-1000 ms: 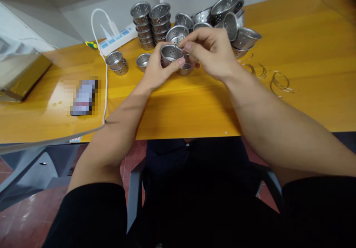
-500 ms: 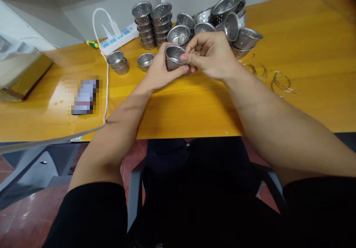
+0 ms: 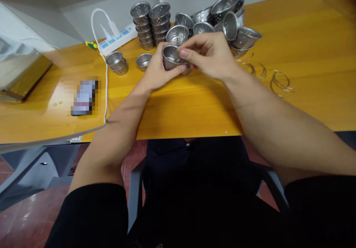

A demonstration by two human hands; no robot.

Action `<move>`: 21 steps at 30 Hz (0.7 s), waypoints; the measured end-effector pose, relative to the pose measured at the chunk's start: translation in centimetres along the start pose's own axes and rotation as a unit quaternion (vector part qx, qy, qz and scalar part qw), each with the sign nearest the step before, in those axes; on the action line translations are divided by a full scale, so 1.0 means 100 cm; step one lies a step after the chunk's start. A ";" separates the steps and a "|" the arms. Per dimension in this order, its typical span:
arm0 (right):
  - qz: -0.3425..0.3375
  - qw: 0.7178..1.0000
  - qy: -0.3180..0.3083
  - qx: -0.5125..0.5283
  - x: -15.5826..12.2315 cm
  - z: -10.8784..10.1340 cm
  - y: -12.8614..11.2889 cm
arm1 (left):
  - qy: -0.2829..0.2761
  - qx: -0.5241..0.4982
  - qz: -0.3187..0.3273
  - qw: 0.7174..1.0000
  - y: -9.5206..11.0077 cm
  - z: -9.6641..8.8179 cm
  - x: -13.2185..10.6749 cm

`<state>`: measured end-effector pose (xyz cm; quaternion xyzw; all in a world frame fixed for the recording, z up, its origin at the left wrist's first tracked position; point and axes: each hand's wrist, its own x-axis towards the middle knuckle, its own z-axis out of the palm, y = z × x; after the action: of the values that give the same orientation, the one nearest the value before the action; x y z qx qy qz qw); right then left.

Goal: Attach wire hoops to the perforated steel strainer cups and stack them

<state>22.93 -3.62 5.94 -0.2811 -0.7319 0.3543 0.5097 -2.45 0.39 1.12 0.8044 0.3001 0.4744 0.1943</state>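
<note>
My left hand is closed around a perforated metal strainer cup, held tilted just above the table with its mouth toward me. The thumb lies along the near side of the cup. At the cup's right rim is my right hand, thumb and forefinger pinched together over the opening. What the pinch holds is too small to make out. Its other fingers curl behind the cup, partly hidden. A single strainer cup sits left of my left hand, and a short stack of two stands farther left.
Behind my hands stand tall cup stacks and a heap of loose strainer cups. Thin curved metal strips lie at the right. A power strip, a white cable, a phone and a box occupy the left.
My right thumb and forefinger have shifted slightly left, farther over the cup's opening. The left hand keeps its hold on the cup, and the whole view has moved a little.
</note>
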 end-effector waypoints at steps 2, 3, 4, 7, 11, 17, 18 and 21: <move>-0.031 0.998 0.031 -0.043 -0.001 -0.001 0.002 | 0.009 0.006 0.001 1.000 -0.004 -0.001 0.000; -0.048 0.996 0.037 -0.068 -0.002 -0.001 0.003 | 0.010 0.011 -0.001 1.000 -0.005 -0.002 0.001; -0.066 0.993 0.038 -0.092 -0.003 -0.002 0.003 | 0.010 0.015 -0.003 1.000 -0.005 -0.003 0.001; -0.116 0.983 0.035 -0.139 -0.006 -0.004 0.002 | 0.013 0.020 -0.002 1.000 -0.002 -0.006 0.002; -0.137 0.973 -0.005 -0.186 -0.010 -0.004 0.000 | 0.017 0.016 0.011 1.000 -0.003 -0.006 0.003; -0.089 0.965 -0.071 -0.235 -0.012 0.000 -0.003 | -0.006 0.018 0.044 0.999 -0.010 -0.008 0.000; -0.083 0.967 -0.074 -0.231 -0.012 0.001 -0.004 | -0.003 0.018 0.041 0.999 -0.009 -0.009 0.000; -0.059 0.971 -0.071 -0.218 -0.013 0.004 -0.009 | 0.006 0.020 0.029 0.999 -0.007 -0.012 0.001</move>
<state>22.96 -5.18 5.87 -0.3162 -0.8413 0.1745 0.4022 -3.72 1.01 1.32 0.8136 0.2875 0.4786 0.1623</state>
